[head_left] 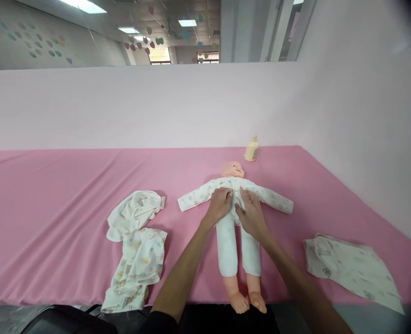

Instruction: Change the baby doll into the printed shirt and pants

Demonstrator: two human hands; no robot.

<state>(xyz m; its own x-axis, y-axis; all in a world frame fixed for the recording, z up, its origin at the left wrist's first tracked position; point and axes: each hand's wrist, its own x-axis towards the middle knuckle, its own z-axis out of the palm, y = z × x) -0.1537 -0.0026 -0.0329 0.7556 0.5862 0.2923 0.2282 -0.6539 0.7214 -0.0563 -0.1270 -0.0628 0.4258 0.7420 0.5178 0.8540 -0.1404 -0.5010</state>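
A baby doll (238, 273) lies on its back on the pink-covered table, head away from me and feet at the near edge. It wears a white long-sleeved baby shirt (278, 200) with small prints, sleeves stretched to both sides, and white leggings (227, 248). My left hand (220, 204) is closed at the front of the shirt, its fingers bent onto the cloth near the middle. Beside it, my right hand (253, 214) rests on the other half of the shirt front, thumb and forefinger apart. Both hands hide part of the doll's chest and belly.
Crumpled white baby clothes (135, 250) lie to the left, hanging slightly over the table's near edge. A folded white printed garment (351, 266) lies at the right. A cream pump bottle (251, 149) stands behind the doll's head, near the white wall (139, 109).
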